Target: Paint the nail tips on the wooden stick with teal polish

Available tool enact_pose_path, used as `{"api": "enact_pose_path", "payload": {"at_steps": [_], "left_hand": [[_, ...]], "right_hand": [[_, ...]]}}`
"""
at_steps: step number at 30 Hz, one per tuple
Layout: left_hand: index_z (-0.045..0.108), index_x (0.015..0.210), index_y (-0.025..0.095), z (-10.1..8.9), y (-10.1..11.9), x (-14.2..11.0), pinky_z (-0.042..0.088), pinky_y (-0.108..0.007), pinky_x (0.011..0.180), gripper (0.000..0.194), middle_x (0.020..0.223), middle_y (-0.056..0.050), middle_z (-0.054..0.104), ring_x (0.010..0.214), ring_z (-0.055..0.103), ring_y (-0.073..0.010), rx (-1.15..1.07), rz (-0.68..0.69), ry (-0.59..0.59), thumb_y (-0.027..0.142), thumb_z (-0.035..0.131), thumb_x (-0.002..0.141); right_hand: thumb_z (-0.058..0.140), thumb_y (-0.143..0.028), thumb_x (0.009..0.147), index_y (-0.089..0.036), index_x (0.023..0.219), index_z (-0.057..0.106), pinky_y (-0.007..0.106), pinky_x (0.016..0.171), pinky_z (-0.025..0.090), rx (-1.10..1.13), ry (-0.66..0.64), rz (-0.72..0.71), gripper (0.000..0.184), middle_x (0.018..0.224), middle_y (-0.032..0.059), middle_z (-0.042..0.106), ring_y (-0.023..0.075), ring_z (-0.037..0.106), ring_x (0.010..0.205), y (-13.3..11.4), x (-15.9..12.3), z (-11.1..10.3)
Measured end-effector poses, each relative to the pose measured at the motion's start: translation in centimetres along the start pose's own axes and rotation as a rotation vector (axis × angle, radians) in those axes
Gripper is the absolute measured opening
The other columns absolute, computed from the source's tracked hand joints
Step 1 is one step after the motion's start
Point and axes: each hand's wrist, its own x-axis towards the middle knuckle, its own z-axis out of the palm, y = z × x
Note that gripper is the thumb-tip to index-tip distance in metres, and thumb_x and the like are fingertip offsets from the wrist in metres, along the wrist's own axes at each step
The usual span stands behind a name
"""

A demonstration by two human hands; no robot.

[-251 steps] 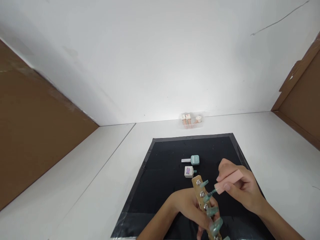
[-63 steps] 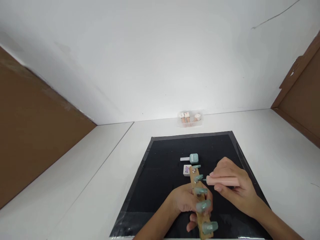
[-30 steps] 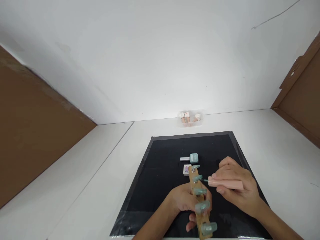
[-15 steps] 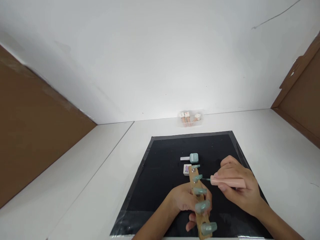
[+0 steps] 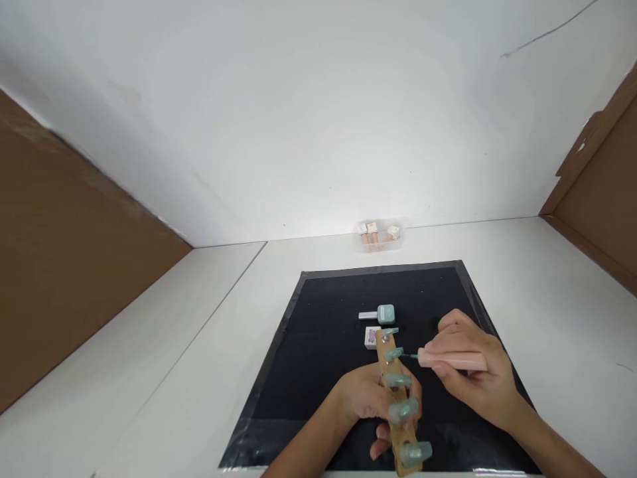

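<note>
Wooden stick (image 5: 399,425) with five glossy mint fake nails sits clamped in the left hand (image 5: 365,401), fingers curled tight round it. Right hand (image 5: 472,375) pinches a smooth pink brush handle (image 5: 452,360), bristles touching the second-farthest nail (image 5: 393,354). Behind, a mint polish bottle (image 5: 385,314) lies flat on the black mat (image 5: 318,345).

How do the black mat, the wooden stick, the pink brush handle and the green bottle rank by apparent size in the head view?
1. black mat
2. wooden stick
3. pink brush handle
4. green bottle
The stick and handle are nearer the camera, so the true sizes stay unsure.
</note>
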Motion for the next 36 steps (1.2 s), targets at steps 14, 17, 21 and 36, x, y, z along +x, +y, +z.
{"api": "enact_pose_path", "payload": {"at_steps": [14,17,21,36], "left_hand": [[0.058,0.06,0.008,0.06,-0.01,-0.02,0.048,-0.024,0.028,0.039,0.05,-0.001,0.058,0.033,0.046,-0.008,0.015,-0.034,-0.019,0.036,0.084,0.052],[0.058,0.061,0.007,0.21,0.04,-0.02,0.048,-0.023,0.028,0.039,0.051,-0.001,0.058,0.033,0.046,-0.0077,-0.001,-0.019,-0.02,0.035,0.084,0.052],[0.059,0.062,0.006,0.46,0.1,-0.08,0.047,-0.021,0.027,0.037,0.05,-0.001,0.057,0.032,0.046,-0.0071,-0.039,0.031,-0.014,0.034,0.083,0.054],[0.06,0.06,0.007,0.19,0.39,-0.04,0.05,-0.023,0.031,0.035,0.05,-0.001,0.057,0.034,0.048,-0.0082,0.009,-0.037,-0.049,0.032,0.083,0.055]], "right_hand": [[0.062,-0.018,0.084,-0.023,0.091,0.069,0.03,0.051,0.049,0.091,-0.022,0.029,0.012,0.067,0.0022,0.073,0.0165,0.058,0.057,-0.01,-0.3,0.24],[0.063,-0.016,0.082,-0.023,0.091,0.069,0.03,0.051,0.049,0.071,-0.009,0.052,0.012,0.067,0.002,0.073,0.0166,0.059,0.059,-0.07,-0.3,0.27],[0.061,-0.013,0.081,-0.023,0.087,0.068,0.029,0.047,0.047,0.054,0.036,0.078,0.014,0.065,0.0019,0.072,0.0163,0.057,0.055,-0.14,-0.28,0.23],[0.061,-0.013,0.082,-0.022,0.087,0.066,0.029,0.048,0.05,0.02,-0.004,0.022,0.011,0.064,0.0025,0.072,0.0161,0.058,0.056,-0.05,-0.2,0.2]]}}
